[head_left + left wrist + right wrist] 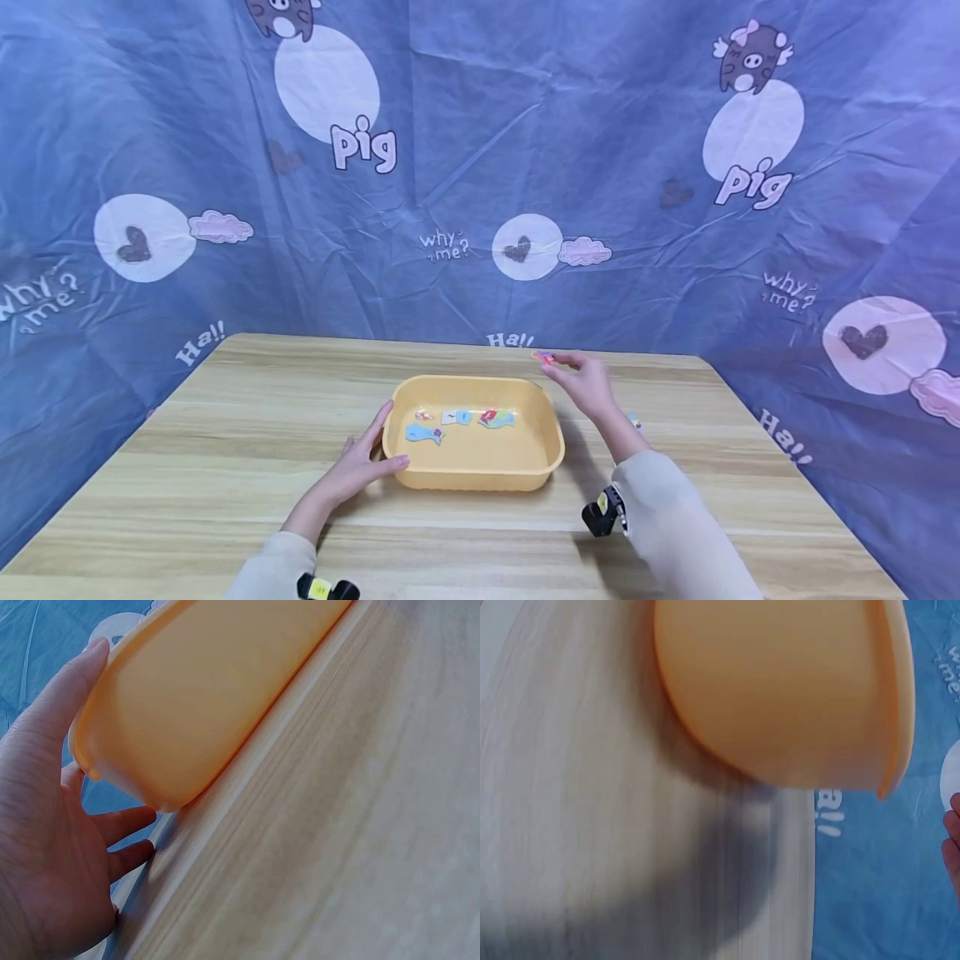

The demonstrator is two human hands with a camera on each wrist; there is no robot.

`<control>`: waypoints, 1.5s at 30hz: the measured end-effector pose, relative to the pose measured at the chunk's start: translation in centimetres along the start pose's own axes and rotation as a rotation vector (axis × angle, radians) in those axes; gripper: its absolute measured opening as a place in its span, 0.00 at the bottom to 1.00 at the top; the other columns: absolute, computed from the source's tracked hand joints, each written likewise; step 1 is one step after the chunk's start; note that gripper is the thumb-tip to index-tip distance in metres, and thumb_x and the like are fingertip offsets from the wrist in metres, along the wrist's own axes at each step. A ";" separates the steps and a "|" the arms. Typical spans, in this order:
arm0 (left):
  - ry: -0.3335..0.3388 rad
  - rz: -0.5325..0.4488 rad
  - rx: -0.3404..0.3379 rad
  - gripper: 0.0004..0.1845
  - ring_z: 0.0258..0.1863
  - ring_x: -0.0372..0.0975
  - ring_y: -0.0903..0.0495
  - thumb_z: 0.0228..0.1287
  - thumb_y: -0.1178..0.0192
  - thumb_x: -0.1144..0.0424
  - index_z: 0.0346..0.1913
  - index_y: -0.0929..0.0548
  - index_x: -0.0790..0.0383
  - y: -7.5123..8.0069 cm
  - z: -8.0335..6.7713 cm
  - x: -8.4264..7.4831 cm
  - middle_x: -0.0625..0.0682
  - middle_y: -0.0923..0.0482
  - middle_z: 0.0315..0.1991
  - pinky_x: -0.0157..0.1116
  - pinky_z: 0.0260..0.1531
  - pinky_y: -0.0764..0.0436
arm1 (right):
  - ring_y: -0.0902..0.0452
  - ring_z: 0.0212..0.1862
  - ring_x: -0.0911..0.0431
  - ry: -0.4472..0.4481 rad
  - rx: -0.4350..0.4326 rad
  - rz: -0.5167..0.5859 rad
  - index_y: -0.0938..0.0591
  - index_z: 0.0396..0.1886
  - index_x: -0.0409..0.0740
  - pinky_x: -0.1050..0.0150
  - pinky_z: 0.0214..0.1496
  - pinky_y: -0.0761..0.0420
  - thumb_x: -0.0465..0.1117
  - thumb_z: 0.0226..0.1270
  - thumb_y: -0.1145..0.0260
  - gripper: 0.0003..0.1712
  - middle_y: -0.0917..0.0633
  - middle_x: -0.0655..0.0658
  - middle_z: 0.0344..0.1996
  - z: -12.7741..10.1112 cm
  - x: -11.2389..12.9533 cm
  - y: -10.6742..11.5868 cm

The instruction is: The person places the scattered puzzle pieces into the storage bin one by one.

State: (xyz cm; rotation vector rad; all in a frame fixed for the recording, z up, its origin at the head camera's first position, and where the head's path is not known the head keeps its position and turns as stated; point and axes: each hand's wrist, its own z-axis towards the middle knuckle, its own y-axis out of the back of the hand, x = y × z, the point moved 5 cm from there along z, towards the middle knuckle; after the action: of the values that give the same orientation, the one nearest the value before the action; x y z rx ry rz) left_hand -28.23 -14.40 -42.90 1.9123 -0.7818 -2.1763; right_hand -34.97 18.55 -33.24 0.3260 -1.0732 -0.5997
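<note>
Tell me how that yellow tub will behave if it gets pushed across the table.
The yellow tub looks like thin plastic holding only a few flat pieces, so probably light. Its low, wide shape likely slides on the smooth wooden table rather than tipping; the left hand steadies its corner.

a light wooden table (225,433) stands before a wrinkled blue cloth backdrop (480,150) printed with white circles, dark hearts, pink clouds, small cartoon pigs and the words "pig", "why me?" and "ha!!". the cloth hangs behind and beside it.
</note>
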 end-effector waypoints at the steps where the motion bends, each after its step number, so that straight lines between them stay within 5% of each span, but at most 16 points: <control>1: -0.001 0.000 0.000 0.47 0.63 0.48 0.56 0.51 0.40 0.52 0.67 0.61 0.46 0.0 0.0 0.0 0.60 0.51 0.64 0.51 0.54 0.78 | 0.26 0.43 0.44 0.005 0.001 0.009 0.19 0.37 0.32 0.56 0.46 0.28 0.41 0.46 0.31 0.19 0.19 0.36 0.35 0.0 0.2 -0.2; 28: -0.008 0.011 0.000 0.47 0.63 0.47 0.56 0.51 0.40 0.52 0.67 0.61 0.45 0.0 0.0 0.0 0.59 0.52 0.64 0.51 0.54 0.77 | 0.24 0.37 0.47 0.061 0.135 0.208 0.19 0.31 0.30 0.54 0.47 0.28 0.33 0.44 0.30 0.13 0.18 0.37 0.31 -0.9 4.2 -6.4; 45: -0.001 0.019 -0.005 0.47 0.63 0.47 0.56 0.50 0.40 0.51 0.67 0.61 0.47 0.1 0.0 -0.1 0.58 0.52 0.64 0.51 0.54 0.77 | 0.26 0.31 0.56 -0.007 0.245 0.121 0.18 0.30 0.35 0.64 0.35 0.25 0.39 0.45 0.30 0.13 0.19 0.46 0.27 -2.1 3.8 -9.1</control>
State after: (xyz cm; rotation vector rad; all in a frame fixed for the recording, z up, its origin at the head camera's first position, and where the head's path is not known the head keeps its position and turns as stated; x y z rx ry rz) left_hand -28.19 -14.41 -42.75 1.8928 -0.7907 -2.1666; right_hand -34.51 8.92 -36.24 0.4691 -1.1665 -0.3617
